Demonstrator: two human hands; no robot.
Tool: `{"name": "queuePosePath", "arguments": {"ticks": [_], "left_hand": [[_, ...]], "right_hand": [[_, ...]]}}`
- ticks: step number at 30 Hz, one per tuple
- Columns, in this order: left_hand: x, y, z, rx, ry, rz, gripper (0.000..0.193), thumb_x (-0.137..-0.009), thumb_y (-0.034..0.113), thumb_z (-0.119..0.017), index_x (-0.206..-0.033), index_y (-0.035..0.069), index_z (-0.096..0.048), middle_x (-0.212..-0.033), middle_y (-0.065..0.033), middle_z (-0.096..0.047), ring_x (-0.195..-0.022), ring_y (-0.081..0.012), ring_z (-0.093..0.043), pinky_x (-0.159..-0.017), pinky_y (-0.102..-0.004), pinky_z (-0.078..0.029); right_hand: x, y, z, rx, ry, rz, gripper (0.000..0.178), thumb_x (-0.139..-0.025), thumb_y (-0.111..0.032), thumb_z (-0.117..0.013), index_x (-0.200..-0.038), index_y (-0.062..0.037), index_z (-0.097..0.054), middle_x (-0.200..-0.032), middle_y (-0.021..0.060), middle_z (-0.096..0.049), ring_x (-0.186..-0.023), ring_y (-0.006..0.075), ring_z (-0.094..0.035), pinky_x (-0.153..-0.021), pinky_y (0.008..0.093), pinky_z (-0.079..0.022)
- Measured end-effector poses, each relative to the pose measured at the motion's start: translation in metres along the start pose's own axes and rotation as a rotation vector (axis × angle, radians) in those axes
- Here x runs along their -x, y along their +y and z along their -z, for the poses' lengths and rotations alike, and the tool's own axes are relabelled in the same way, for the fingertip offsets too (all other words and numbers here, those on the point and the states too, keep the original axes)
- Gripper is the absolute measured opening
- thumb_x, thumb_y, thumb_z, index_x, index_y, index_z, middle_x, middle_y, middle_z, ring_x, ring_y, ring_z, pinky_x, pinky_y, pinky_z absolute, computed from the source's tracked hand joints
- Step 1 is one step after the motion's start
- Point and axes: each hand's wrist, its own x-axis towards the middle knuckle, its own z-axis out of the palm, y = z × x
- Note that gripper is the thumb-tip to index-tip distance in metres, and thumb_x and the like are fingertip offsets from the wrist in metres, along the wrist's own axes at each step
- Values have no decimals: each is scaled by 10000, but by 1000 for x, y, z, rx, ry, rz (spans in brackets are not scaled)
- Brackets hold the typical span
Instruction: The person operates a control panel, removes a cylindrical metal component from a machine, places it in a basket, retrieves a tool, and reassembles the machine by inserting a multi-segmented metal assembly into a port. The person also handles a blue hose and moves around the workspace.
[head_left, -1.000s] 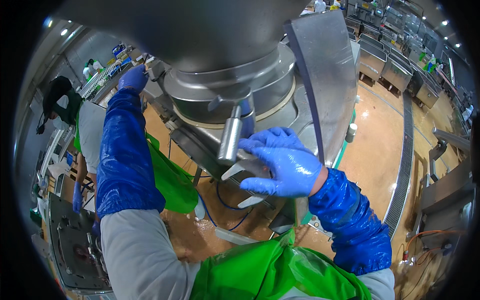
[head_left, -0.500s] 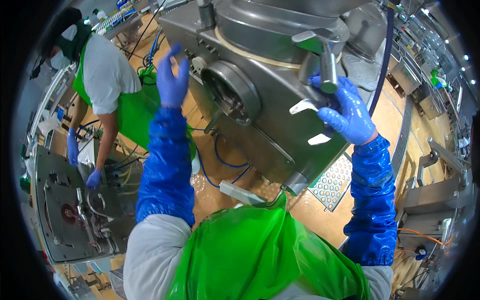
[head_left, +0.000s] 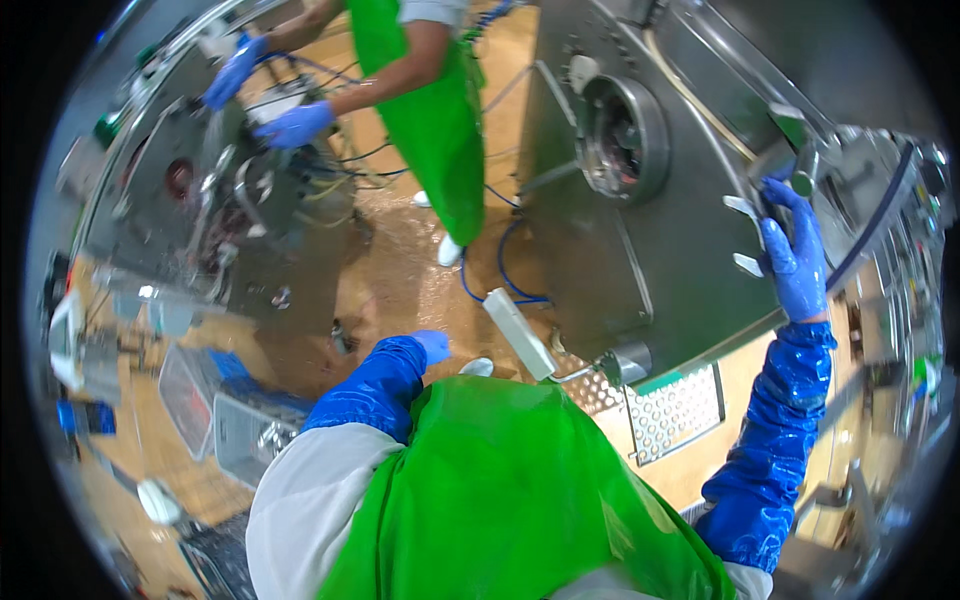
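Note:
My right hand (head_left: 797, 265), in a wet blue glove, is at the right side of a large steel machine (head_left: 690, 225). Its fingers and thumb are around a pronged metal piece (head_left: 748, 264), with two bright prongs sticking out to the left. Much of that piece is hidden by the hand. Just above it is a metal lever handle (head_left: 803, 172). My left hand (head_left: 433, 345) hangs low beside my green apron (head_left: 480, 480), apart from the machine. The sleeve hides most of it, so its fingers do not show clearly. A round steel opening (head_left: 650, 140) faces out from the machine.
A co-worker in a green apron (head_left: 430, 130) reaches with gloved hands over a steel worktable (head_left: 150, 225) bearing metal parts. Plastic tubs (head_left: 232, 440) stand at the lower left. Blue hoses (head_left: 505, 270) lie on the wet floor. A pale box on an arm (head_left: 520, 335) juts out near my apron.
My view has swung left and down. My left hand has dropped from raised beside the round opening to low near my apron. My right hand remains at the pronged metal piece.

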Motion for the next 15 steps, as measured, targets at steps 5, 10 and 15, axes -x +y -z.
{"name": "queuePosePath", "arguments": {"ticks": [5, 10, 15], "left_hand": [[114, -100, -72, 227, 280, 405, 362, -886, 355, -577, -1036, 52, -706, -1068, -185, -698, -1013, -362, -653, -899, -446, -503], [224, -101, -101, 482, 474, 689, 395, -880, 377, -585, -1108, 75, -697, -1109, -180, -694, -1066, -353, -647, -953, -423, -489], [275, -86, -171, 554, 484, 717, 403, -872, 388, -609, -1104, 71, -698, -1084, -174, -702, -1038, -343, -659, -937, -413, -496]], "right_hand": [[-2, 5, -4, 18, 18, 41, 471, -932, -299, -650, -1317, -43, -563, -1228, 137, -571, -1118, 250, -577, -971, 368, -459], [0, 6, -4, 109, 20, 23, 505, -933, -358, -645, -1328, -55, -559, -1217, 164, -599, -1139, 288, -583, -973, 393, -463], [-1, 10, -1, 49, 19, -15, 515, -930, -358, -649, -1326, -41, -559, -1228, 168, -618, -1136, 280, -597, -973, 392, -463]]}}
